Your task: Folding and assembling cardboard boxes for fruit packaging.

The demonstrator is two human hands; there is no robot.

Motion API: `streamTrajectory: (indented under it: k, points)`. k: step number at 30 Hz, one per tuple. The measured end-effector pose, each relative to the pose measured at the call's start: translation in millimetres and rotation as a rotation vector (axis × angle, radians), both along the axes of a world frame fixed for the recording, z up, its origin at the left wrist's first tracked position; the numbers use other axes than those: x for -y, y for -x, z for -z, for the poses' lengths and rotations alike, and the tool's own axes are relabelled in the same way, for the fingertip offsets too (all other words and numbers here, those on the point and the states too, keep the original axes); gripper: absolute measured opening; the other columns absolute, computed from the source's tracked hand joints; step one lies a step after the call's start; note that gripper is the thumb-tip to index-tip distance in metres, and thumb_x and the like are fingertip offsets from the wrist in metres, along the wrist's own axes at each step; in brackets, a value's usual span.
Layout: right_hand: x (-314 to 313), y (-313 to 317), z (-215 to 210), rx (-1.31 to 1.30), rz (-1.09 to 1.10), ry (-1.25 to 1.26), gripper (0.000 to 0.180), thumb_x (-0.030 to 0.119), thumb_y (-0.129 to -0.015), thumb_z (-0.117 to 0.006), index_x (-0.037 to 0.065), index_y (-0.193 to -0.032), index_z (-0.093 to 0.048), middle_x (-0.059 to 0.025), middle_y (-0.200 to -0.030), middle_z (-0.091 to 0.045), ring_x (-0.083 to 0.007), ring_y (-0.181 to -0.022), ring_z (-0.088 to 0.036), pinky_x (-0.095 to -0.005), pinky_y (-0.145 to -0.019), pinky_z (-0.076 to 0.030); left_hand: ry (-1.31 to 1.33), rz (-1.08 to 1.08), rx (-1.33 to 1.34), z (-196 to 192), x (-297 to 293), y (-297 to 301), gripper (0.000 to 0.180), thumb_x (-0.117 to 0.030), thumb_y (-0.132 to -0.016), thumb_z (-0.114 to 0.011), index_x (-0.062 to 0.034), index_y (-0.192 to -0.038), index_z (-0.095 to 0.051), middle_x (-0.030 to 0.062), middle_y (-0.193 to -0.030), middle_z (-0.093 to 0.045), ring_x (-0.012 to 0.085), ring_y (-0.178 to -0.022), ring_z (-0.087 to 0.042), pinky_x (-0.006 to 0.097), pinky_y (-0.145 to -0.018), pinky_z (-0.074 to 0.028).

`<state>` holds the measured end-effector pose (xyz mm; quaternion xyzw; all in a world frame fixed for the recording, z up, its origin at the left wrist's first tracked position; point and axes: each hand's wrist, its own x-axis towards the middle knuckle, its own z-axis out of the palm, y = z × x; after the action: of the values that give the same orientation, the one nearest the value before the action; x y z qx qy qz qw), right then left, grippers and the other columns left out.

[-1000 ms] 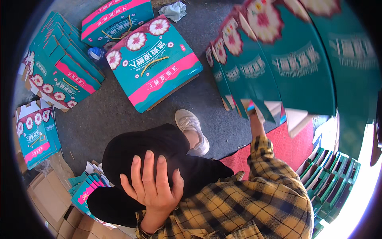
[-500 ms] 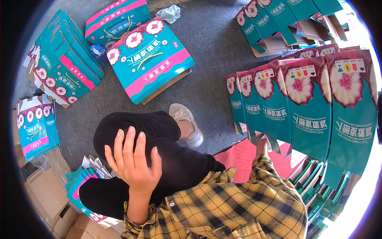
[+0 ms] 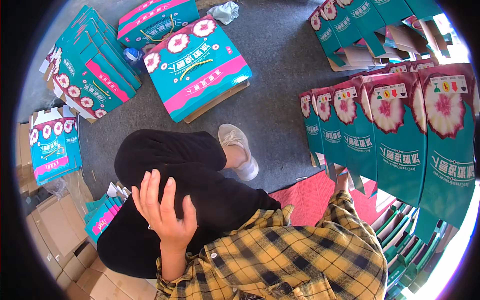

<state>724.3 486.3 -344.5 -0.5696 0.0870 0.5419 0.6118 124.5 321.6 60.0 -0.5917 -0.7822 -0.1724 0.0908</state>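
Observation:
My left hand (image 3: 167,212) hovers over my black trouser leg, its fingers stretched and nothing in it. At the right, my right hand (image 3: 341,177) reaches in beside a row of teal printed cartons (image 3: 400,155) with pink-and-white radish slices pictured on them. Only a little of that hand shows at the wrist; the fingers are hidden behind the cartons, so I cannot see what they touch. A red patterned mat (image 3: 312,200) lies beneath my right forearm.
Ahead stands a made-up teal carton (image 3: 200,70) with a yellow cord handle, another (image 3: 157,22) behind it. Flattened cartons (image 3: 92,70) pile up at the far left, one (image 3: 55,145) nearer. Brown boxes (image 3: 62,225) sit at lower left; more cartons (image 3: 370,27) stand far right.
The view has shifted slightly, so most cartons appear farther right. My left hand has turned a little, its fingers closer together. My right hand stays among the cartons.

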Motion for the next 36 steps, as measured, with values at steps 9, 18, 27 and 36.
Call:
streamTrajectory:
  k: [9,18,27,36]
  points:
    - [77.9,6.2,37.5,-0.059,-0.441,0.124,0.036,0.042,-0.089,-0.058,0.009,-0.075,-0.058,-0.0045,-0.066,-0.06,-0.0179,-0.062,-0.059,-0.0375,-0.05,-0.047,0.021,-0.036,-0.026,9.4,21.8,17.1,0.043,-0.02,-0.084,-0.058,-0.0041,-0.123,-0.054,0.0202,-0.135,-0.048,0.0372,-0.128,-0.042,0.054,-0.109,-0.022]
    - [-33.2,222.2,-28.8,1.591,-1.358,-0.037,0.034,0.036,-0.092,-0.046,0.007,-0.1,-0.063,-0.02,-0.091,-0.066,-0.0381,-0.084,-0.062,-0.0448,-0.078,-0.049,-0.037,-0.018,0.086,13.1,38.0,23.4,0.042,-0.021,-0.082,-0.062,-0.0041,-0.12,-0.056,0.0214,-0.132,-0.05,0.0379,-0.125,-0.044,0.055,-0.107,-0.025]
    - [-56.2,204.4,-17.9,1.735,-1.388,0.165,0.034,0.028,-0.091,-0.044,0.008,-0.108,-0.066,-0.0152,-0.095,-0.069,-0.0323,-0.091,-0.065,-0.0424,-0.082,-0.049,-0.049,-0.058,0.1,23.4,54.6,26.5,0.048,-0.013,-0.076,-0.065,-0.0034,-0.122,-0.055,0.023,-0.135,-0.045,0.0403,-0.128,-0.041,0.056,-0.106,-0.027]
    - [-70.3,258.5,2.1,1.472,-1.486,0.001,0.034,0.032,-0.093,-0.047,0.004,-0.099,-0.065,-0.0164,-0.098,-0.067,-0.0325,-0.095,-0.064,-0.0405,-0.083,-0.049,-0.133,-0.168,0.059,-6.5,93.4,52.4,0.047,-0.007,-0.079,-0.06,0.0019,-0.123,-0.05,0.0265,-0.135,-0.045,0.0422,-0.126,-0.042,0.054,-0.106,-0.029]
